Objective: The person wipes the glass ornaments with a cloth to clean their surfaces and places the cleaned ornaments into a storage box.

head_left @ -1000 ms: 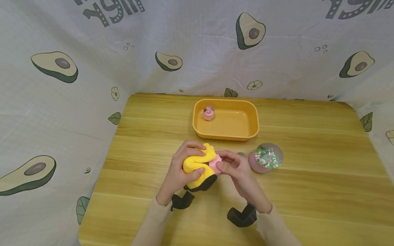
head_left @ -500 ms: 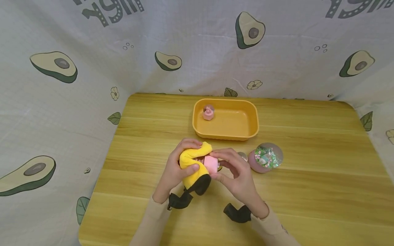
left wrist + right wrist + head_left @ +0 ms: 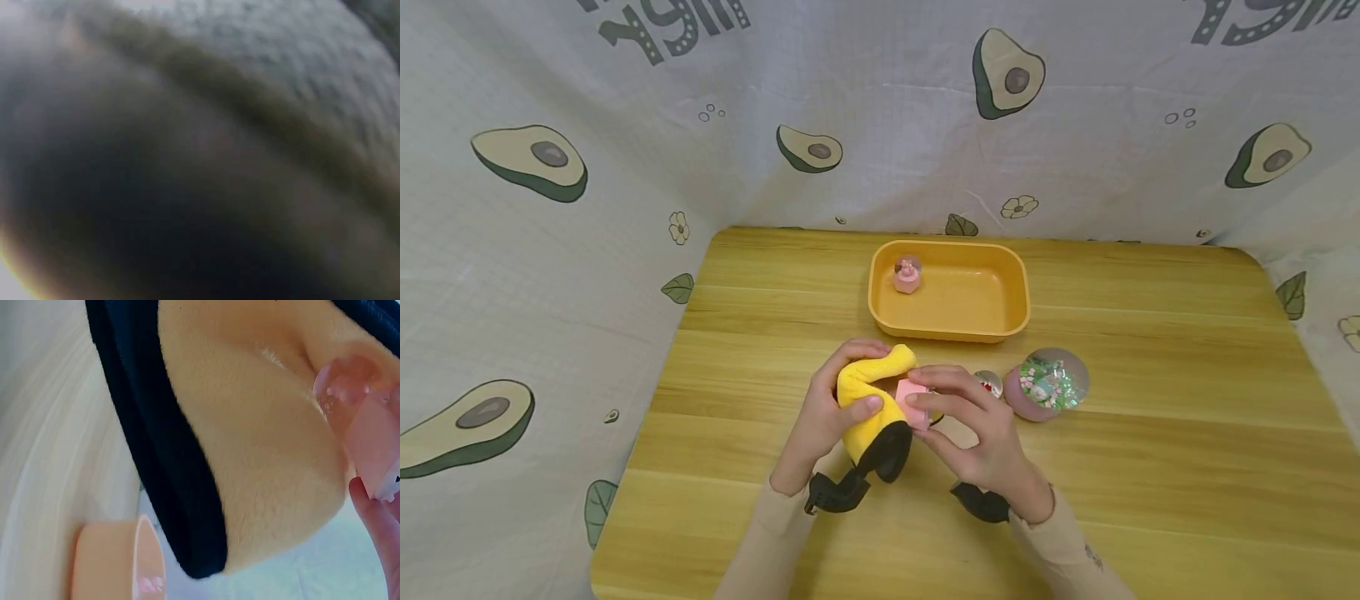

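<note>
My left hand grips a soft yellow cloth with a black edge, folded around a small snow globe. The pink base of that snow globe sticks out of the fold on the right, and my right hand pinches it between thumb and fingers. In the right wrist view, its clear dome lies against the cloth, beside a fingertip. The left wrist view is too dark and blurred to make out the work.
Behind the hands stands a yellow tray with a small pink snow globe at its left end. Right of my right hand are a small clear globe, partly hidden, and a large purple-based snow globe. Patterned fabric hangs behind the table.
The pink base has turned between my right fingers, which have shifted their hold on it. Both hands and the cloth have moved slightly left; the small clear globe shows more.
</note>
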A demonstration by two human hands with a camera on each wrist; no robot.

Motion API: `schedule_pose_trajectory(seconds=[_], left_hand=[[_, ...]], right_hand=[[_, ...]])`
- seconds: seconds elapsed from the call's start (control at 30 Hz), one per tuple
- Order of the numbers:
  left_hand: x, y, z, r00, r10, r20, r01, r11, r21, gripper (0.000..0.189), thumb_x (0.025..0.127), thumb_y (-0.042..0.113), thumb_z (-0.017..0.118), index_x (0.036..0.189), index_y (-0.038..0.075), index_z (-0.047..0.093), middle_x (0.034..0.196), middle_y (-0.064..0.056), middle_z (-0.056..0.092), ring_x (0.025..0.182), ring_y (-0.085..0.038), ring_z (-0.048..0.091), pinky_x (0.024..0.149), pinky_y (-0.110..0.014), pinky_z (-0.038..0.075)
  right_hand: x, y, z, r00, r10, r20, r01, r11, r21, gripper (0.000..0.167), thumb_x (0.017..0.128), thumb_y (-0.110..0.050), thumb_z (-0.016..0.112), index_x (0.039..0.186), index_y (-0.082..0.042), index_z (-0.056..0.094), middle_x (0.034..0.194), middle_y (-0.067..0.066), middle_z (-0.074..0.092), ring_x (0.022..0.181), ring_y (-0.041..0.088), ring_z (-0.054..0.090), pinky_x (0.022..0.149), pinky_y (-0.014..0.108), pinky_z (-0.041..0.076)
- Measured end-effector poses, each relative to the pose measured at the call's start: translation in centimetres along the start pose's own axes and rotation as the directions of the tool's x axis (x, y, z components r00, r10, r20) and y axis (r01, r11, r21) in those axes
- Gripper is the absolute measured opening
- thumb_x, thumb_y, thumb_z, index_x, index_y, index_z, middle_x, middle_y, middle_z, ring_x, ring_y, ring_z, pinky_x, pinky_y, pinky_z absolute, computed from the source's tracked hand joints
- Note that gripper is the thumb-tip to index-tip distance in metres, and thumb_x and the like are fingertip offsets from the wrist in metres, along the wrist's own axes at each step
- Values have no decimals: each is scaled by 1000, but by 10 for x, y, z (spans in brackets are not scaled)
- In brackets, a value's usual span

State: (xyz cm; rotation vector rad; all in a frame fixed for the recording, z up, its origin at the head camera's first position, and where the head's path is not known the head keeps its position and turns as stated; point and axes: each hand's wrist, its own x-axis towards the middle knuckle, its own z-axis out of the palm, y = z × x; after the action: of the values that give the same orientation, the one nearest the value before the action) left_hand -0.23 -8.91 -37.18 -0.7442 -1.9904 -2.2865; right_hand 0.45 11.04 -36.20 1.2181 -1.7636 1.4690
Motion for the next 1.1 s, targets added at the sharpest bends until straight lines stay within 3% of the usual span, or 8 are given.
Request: schedule_pose_trajectory(seconds=[0.23,0.37,0.47,0.67,0.83,0.97,1.03,1.1], left_hand=[[1,2,1,1000,6,0,-6,1000,11,54,85,39,69,117,-2,54,121,-12,54,114,-32,49,93,-36,45],[0,2,1,1000,23,-1,-22,999,34,54,85,38,70,118,-1,54,121,-11,54,114,-31,49,94,-35,44],[0,1,2,998,55,-10,-54,997,59,53,85,38,70,118,0,54,120,-11,53,113,-31,49,94,-35,44],[1,0,5,986,161,-30,-155,976,152,55,84,42,71,117,1,54,119,-14,54,112,-31,49,96,-39,42],[0,0,9,981,193,-29,-184,965,187,56,83,44,71,118,4,54,120,-14,52,113,-31,48,96,-41,41],[0,-2,10,980,198,-34,-189,964,188,59,82,44,72,120,4,53,121,-14,51,113,-31,48,96,-40,41],[0,-3,10,980,194,-41,-184,967,177,62,82,45,73,121,2,52,121,-15,51,111,-31,49,95,-39,42],[-1,-4,9,982,182,-47,-172,972,161,65,81,44,74,122,0,50,120,-15,51,110,-30,50,94,-38,44]], right_hand=[[-7,3,-4,983,177,-41,-170,976,140,36,83,-15,76,108,7,64,110,23,60,106,25,59,90,28,49],[-9,-3,-5,932,358,-63,-328,904,275,42,80,-11,77,111,12,61,112,20,61,107,23,59,85,31,51],[-9,-8,-5,856,512,-75,-455,813,363,41,81,-5,76,112,15,58,112,16,63,103,21,60,81,30,54],[-8,-14,-2,646,762,-47,-637,572,516,25,87,10,57,110,0,64,104,7,65,89,15,64,72,26,55],[-4,-15,-2,541,840,24,-705,438,558,24,96,1,46,99,-10,68,92,4,66,76,10,62,66,25,55],[-3,-17,-3,524,852,11,-725,440,530,20,95,2,49,100,-9,66,93,5,65,78,11,61,68,25,55],[-4,-19,-3,558,830,-17,-718,493,491,18,92,4,55,106,-3,64,100,6,64,85,14,62,72,26,55],[-5,-20,-4,622,781,-44,-688,573,444,22,89,4,61,111,5,60,106,8,63,94,16,62,77,26,54]])
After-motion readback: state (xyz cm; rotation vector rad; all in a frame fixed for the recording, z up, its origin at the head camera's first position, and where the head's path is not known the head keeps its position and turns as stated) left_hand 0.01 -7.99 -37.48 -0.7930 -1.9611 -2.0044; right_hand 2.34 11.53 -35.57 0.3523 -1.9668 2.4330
